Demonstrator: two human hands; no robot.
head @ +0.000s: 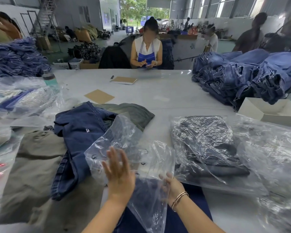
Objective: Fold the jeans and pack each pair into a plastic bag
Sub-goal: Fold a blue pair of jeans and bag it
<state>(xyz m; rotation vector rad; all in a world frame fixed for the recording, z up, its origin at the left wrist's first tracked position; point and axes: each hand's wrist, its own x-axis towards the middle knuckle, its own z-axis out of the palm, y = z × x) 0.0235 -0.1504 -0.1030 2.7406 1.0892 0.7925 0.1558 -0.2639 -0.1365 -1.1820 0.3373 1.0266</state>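
Two hands meet at one clear plastic bag point(124, 148), whose long axis runs away up the table over folded dark jeans point(146, 190) nearest the right hand point(172, 185), which pinches the mouth; left hand point(119, 172) is spread flat.

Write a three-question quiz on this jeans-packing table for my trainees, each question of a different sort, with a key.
1. True or false: the left hand is clenched round the dark blue jeans.
2. Which lies to the right of the clear plastic bag being handled?
A. a bagged pair of dark jeans
B. a notebook
C. a bottle
3. Fill in: the right hand, wearing a bracelet, grips the ____.

Key: 1 false, its fingers are spread open; 2 A; 3 clear plastic bag.
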